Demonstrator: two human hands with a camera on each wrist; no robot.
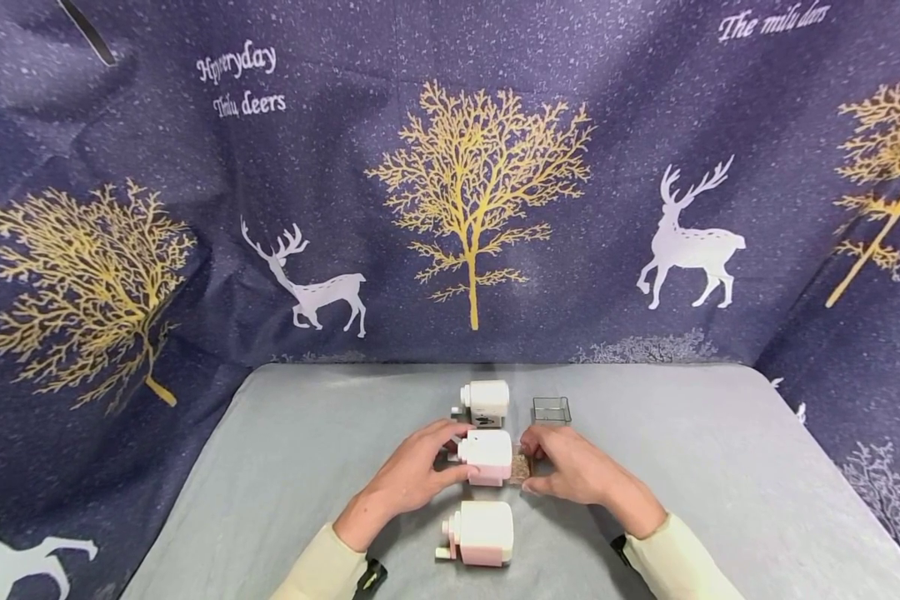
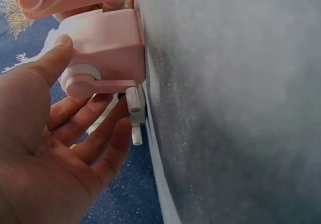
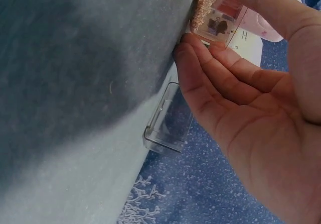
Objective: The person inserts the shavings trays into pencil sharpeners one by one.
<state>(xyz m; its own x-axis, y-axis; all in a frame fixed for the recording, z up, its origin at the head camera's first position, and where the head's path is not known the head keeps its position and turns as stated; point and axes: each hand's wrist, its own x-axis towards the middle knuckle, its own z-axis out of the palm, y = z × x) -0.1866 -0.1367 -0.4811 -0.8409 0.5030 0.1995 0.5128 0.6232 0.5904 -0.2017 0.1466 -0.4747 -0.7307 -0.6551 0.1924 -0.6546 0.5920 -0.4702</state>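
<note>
A pink and white crank pencil sharpener stands in the middle of a column on the table. My left hand grips it at the crank side, thumb near me and fingers on the far side. In the left wrist view the thumb presses the pink body, below which the crank shows. My right hand pinches the clear shavings drawer at the opposite side. The drawer sticks partly out of the sharpener; brown shavings fill part of it in the right wrist view.
A white sharpener stands behind the held one, and another pink and white sharpener stands nearer me. To the back right lies a clear drawer with nothing visible inside. A dark printed cloth hangs behind the grey table.
</note>
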